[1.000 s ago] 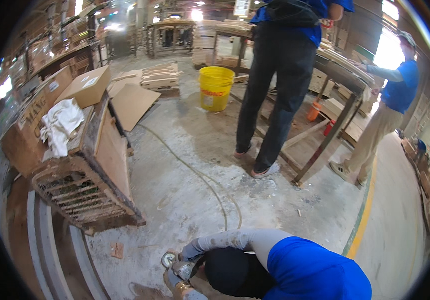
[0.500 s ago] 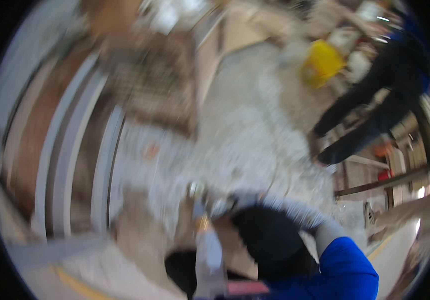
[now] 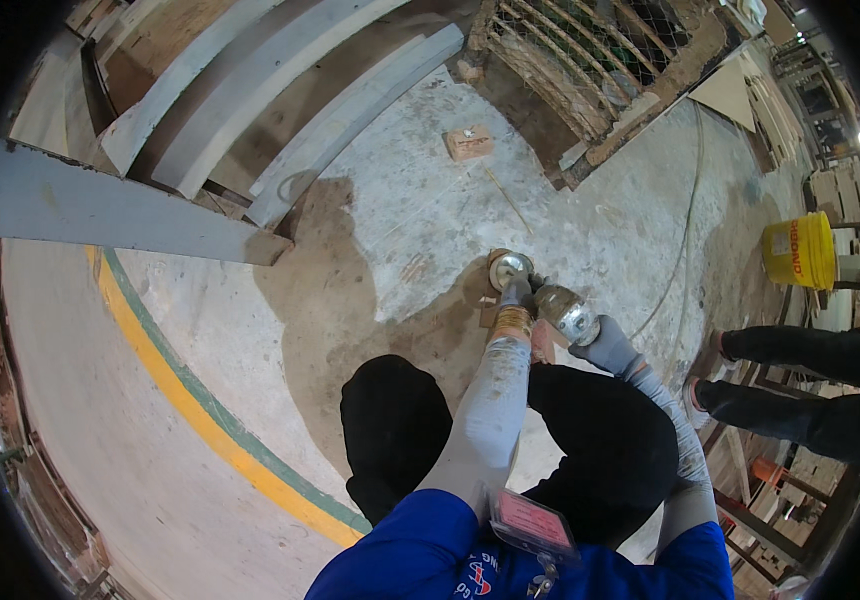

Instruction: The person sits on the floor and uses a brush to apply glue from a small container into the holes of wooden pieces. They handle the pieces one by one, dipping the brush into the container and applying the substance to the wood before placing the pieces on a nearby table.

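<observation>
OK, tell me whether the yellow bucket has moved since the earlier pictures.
No. Judged against the slatted crate, the yellow bucket shows no visible shift; the camera's view has turned instead.

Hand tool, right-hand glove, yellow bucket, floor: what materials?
Hand tool: body probably metal, silvery, judging by its bright glints.
Right-hand glove: likely fabric, matte grey, soft folds; any coating can't be told.
Yellow bucket: likely plastic, smooth, going by its even colour and moulded-looking shape.
Floor: looks like concrete, worn finish; mottled grey with pale patches.
</observation>
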`<state>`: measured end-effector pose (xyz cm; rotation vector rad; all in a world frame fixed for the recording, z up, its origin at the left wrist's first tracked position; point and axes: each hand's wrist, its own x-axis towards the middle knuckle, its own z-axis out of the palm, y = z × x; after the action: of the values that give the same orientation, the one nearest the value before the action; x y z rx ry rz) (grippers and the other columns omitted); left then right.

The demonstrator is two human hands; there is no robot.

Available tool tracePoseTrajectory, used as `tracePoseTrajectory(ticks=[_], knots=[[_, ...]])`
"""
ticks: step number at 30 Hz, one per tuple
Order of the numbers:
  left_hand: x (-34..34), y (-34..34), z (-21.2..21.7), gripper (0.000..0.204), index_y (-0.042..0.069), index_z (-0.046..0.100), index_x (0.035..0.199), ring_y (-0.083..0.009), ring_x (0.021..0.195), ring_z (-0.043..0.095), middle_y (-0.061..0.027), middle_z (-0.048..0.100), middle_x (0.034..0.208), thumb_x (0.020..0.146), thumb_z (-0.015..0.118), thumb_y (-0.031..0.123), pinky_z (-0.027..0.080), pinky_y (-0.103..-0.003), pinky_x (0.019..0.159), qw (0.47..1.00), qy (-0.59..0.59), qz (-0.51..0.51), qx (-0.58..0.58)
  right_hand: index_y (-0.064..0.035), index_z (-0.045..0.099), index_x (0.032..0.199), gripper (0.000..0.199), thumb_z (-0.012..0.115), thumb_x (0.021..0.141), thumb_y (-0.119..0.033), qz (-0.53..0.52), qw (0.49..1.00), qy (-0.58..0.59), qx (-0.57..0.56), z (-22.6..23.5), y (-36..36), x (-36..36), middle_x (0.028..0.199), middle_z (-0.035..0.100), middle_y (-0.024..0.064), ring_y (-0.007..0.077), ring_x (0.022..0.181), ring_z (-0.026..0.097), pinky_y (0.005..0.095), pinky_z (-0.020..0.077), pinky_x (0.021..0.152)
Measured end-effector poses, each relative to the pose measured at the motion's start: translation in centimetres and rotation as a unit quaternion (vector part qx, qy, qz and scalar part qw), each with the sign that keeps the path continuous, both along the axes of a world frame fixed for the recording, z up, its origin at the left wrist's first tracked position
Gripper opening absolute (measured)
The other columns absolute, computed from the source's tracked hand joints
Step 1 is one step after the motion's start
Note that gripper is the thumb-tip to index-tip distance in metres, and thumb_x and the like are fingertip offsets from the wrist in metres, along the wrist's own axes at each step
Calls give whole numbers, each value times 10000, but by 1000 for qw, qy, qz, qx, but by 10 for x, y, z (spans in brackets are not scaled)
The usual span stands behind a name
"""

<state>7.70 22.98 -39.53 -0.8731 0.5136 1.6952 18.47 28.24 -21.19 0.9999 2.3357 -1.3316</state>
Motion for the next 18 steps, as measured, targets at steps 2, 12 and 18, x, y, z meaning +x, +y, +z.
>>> tracePoseTrajectory(ticks=[2, 12, 18], knots=[[1, 0, 4, 273, 55, 572, 1019, -243, 769, 594, -109, 622, 869, 843, 556, 263, 509, -364, 686, 1000, -10, 7, 2, 17, 623, 847, 293, 697, 655, -191, -35, 999, -2, -33, 4, 1, -3, 743, 654, 143, 214, 705, 645, 335, 492, 633], [-5, 4, 33, 220, 64, 585, 947, -251, 702, 574, -99, 612, 814, 846, 532, 252, 506, -372, 653, 997, -63, 39, 28, -14, 573, 813, 224, 684, 644, -111, -88, 995, -3, -55, -17, 1, 16, 587, 544, 31, 122, 447, 524, 264, 427, 417], [-7, 5, 48, 199, 70, 592, 904, -256, 662, 562, -93, 607, 781, 847, 517, 246, 503, -377, 633, 991, -107, 63, 47, -19, 569, 802, 214, 689, 637, -82, -97, 992, -32, -67, -16, 3, 15, 587, 541, 29, 115, 431, 513, 262, 411, 392]])
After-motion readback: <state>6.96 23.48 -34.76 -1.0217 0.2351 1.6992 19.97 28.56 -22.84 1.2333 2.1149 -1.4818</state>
